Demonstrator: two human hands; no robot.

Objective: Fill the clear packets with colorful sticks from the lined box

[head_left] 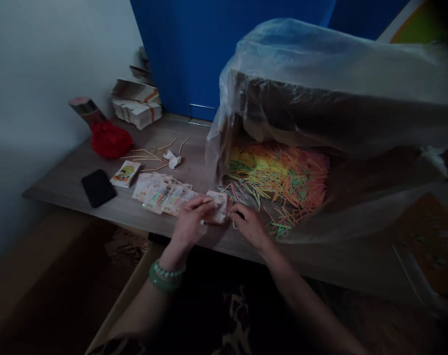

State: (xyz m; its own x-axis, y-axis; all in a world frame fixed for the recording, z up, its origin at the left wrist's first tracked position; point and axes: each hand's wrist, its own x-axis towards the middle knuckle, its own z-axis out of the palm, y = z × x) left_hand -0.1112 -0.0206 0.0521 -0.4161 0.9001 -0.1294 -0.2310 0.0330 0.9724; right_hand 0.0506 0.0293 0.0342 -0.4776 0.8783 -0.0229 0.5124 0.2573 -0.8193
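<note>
My left hand (193, 219), with green bangles at the wrist, is closed on the near edge of a small printed packet (219, 206) just above the table. To its right, my right hand (250, 226) has thumb and fingers pinched together beside the packet's side. A few thin coloured sticks (230, 203) show at those fingertips; how many is too dim to tell. Left of my hands lies an overlapping row of filled clear packets (157, 195) with coloured contents. A big heap of thin coloured sticks (283, 172) spills from a plastic-lined box toward my right hand.
The box's clear plastic liner (268, 49) drapes over its opening. At left on the table (57, 183) are a black flat pad (98, 188), a stack of printed packets (125, 173), a red bundle (111, 140), loose pale sticks (146, 159), crumpled white paper (172, 159) and bundled white stacks (137, 111).
</note>
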